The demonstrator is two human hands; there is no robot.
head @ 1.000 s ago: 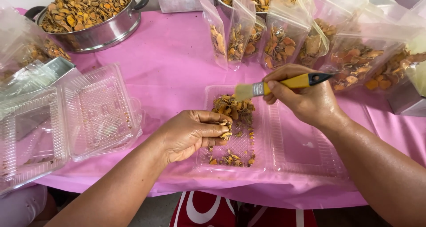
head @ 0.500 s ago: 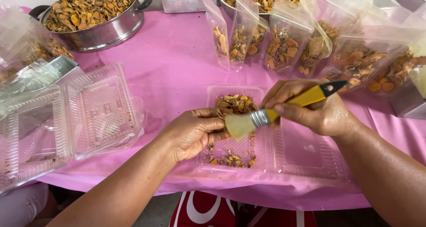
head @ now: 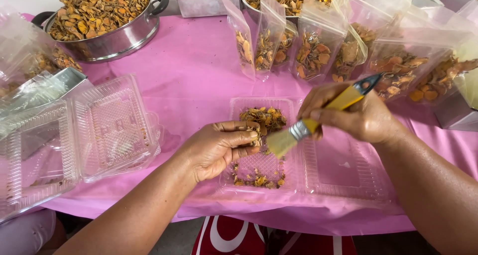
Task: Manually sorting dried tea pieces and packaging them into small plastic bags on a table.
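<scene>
An open clear clamshell box (head: 343,173) lies on the pink table cover, its left half holding dried orange-brown slices (head: 265,119) at the far and near ends. My left hand (head: 219,148) rests on that half's left rim, fingers curled around a few dried pieces. My right hand (head: 356,116) grips a yellow-handled paintbrush (head: 318,123), bristles pointing down-left over the middle of the tray, close to my left fingertips.
Empty clear clamshell boxes (head: 107,128) sit at the left. A steel pot (head: 102,18) of dried slices stands at the back left. Several clear pouches (head: 313,51) filled with slices stand along the back, by a steel tray (head: 204,1).
My right hand has swung the brush down from above the tray until its bristles sit over the tray's middle. My left hand stays on the tray's left side.
</scene>
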